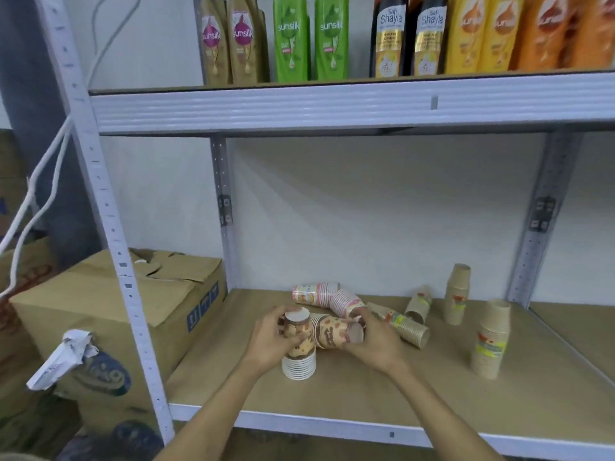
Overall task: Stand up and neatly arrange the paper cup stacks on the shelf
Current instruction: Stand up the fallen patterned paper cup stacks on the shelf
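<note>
The left hand (276,337) was wrapped around an upright brown-printed cup stack (298,347) standing rims-down on the shelf board (382,390). The right hand (372,341) closed on a matching stack (336,332) lying on its side, long axis left-right, base toward its palm. Thin ribbed paper, probably easily crushed. Other stacks lay toppled behind.

The right hand (372,341) hides part of a lying cup stack (332,334); the rightmost shampoo bottle (595,31) is cut off.

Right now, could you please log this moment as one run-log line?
left hand: holding upright brown-patterned paper cup stack | right hand: gripping lying brown-patterned stack | two kraft stacks upright
</note>
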